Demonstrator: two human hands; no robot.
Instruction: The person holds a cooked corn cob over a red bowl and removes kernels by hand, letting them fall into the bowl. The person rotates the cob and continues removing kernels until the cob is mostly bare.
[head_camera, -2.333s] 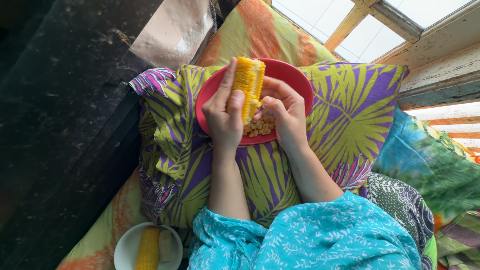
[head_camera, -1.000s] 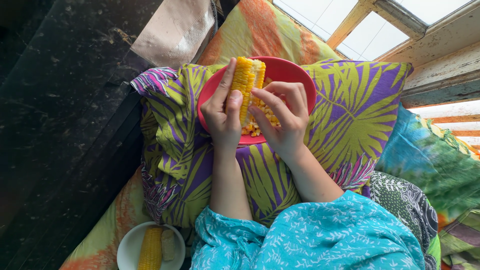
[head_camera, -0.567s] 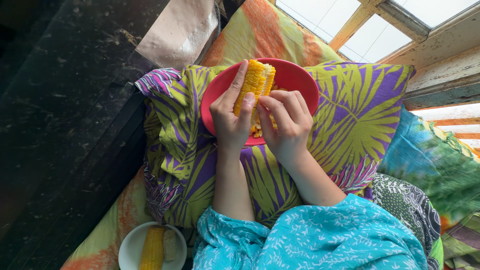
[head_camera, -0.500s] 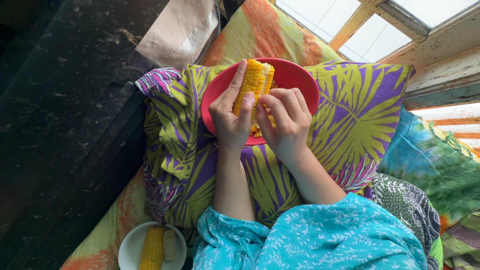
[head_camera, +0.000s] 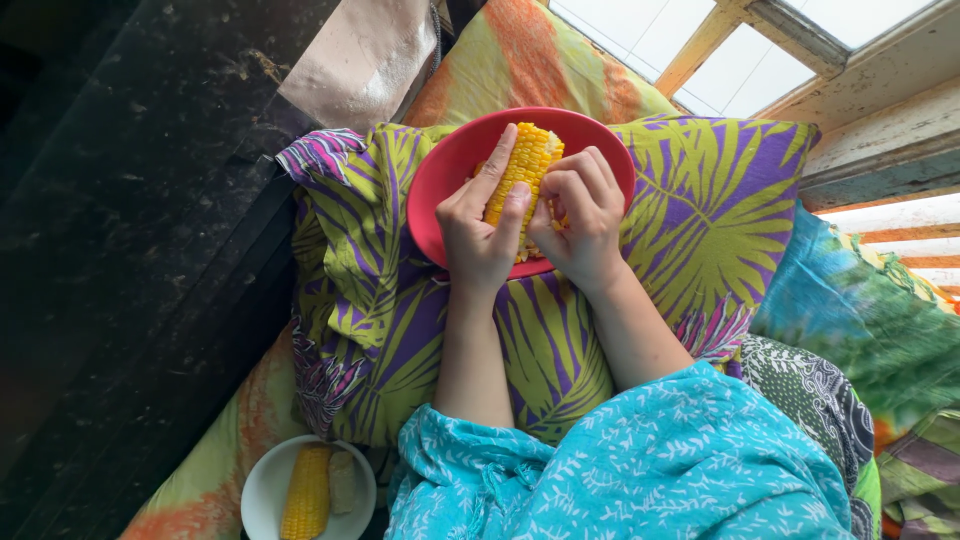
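Note:
My left hand (head_camera: 480, 225) grips a yellow corn cob (head_camera: 522, 170) and holds it upright over a red plate (head_camera: 445, 170). My right hand (head_camera: 578, 215) is curled against the cob's right side, fingers pressed on the kernels. Loose kernels under the hands are mostly hidden. The plate rests on a purple and green leaf-print pillow (head_camera: 700, 220) on my lap.
A white bowl (head_camera: 265, 485) at the lower left holds another corn cob (head_camera: 308, 490) and a bare cob piece. A dark stone surface (head_camera: 130, 200) runs along the left. Turquoise patterned cloth (head_camera: 640, 470) covers my front. A window frame (head_camera: 850, 90) sits upper right.
The cob has tilted slightly and both hands have shifted a little to the right on the plate. My right hand's fingers have closed tighter over the cob's side.

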